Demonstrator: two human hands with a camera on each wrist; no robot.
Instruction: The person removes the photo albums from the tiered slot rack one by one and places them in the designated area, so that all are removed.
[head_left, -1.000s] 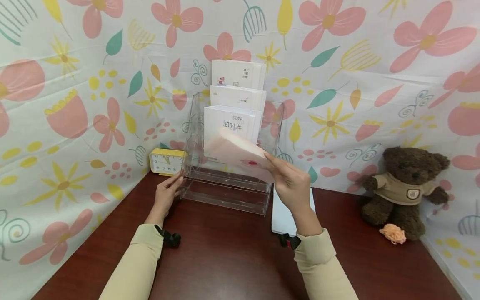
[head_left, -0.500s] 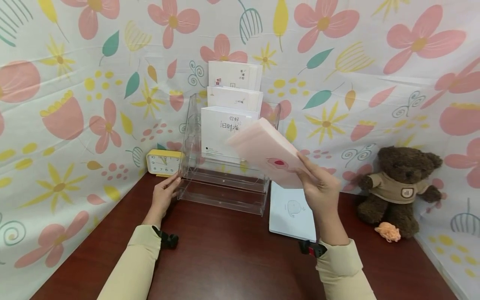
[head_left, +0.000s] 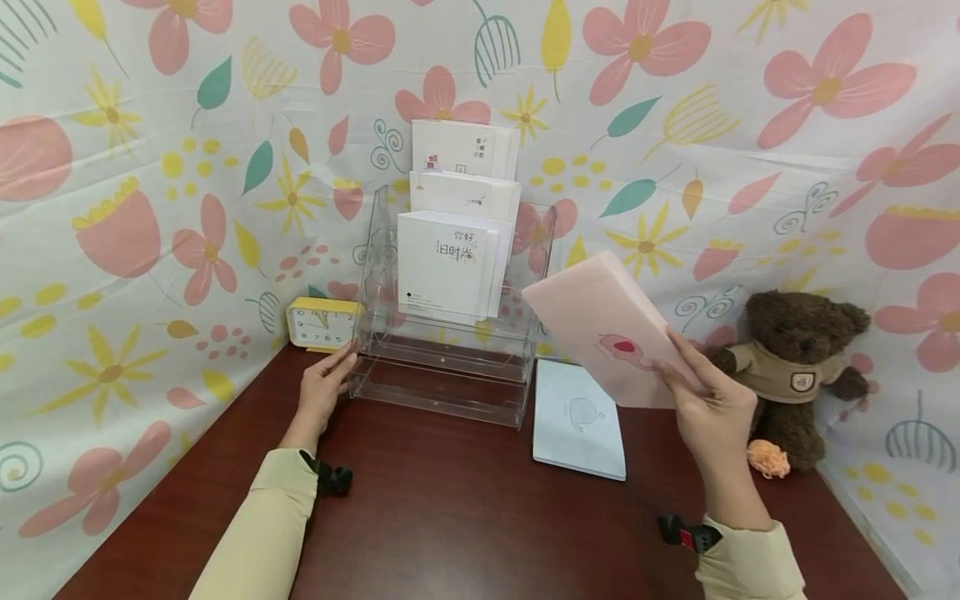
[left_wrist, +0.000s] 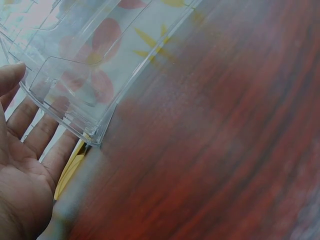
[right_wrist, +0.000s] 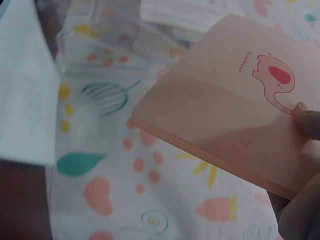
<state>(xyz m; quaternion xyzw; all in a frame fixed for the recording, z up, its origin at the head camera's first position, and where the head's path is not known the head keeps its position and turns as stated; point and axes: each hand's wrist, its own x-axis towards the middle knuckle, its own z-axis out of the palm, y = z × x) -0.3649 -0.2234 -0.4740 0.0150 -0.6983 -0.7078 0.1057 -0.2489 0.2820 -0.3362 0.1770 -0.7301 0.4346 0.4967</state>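
Note:
My right hand (head_left: pixel 716 412) pinches a pink notebook (head_left: pixel 607 329) by its lower right edge, in the air right of the clear rack (head_left: pixel 442 404). In the right wrist view the thumb (right_wrist: pixel 307 121) lies on the pink cover (right_wrist: pixel 210 100), beside a red elephant drawing. My left hand (head_left: pixel 318 396) holds the rack's lower left side; in the left wrist view its thumb and fairly straight fingers (left_wrist: pixel 42 135) lie on either side of the clear edge (left_wrist: pixel 60 120). White books (head_left: pixel 442 262) stand upright in the rack's upper tiers.
A light blue notebook (head_left: pixel 577 421) lies on the table (head_left: pixel 450 517) right of the rack. The yellow clock (head_left: pixel 322 323) stands left of it. At the right sit a brown teddy bear (head_left: pixel 795 367) and a small orange bundle (head_left: pixel 768 459). Flowered cloth (head_left: pixel 660 158) hangs behind.
My right hand has carried the pink notebook right, away from the front of the white books, uncovering them and the light blue notebook. My left hand has stayed at the rack's side.

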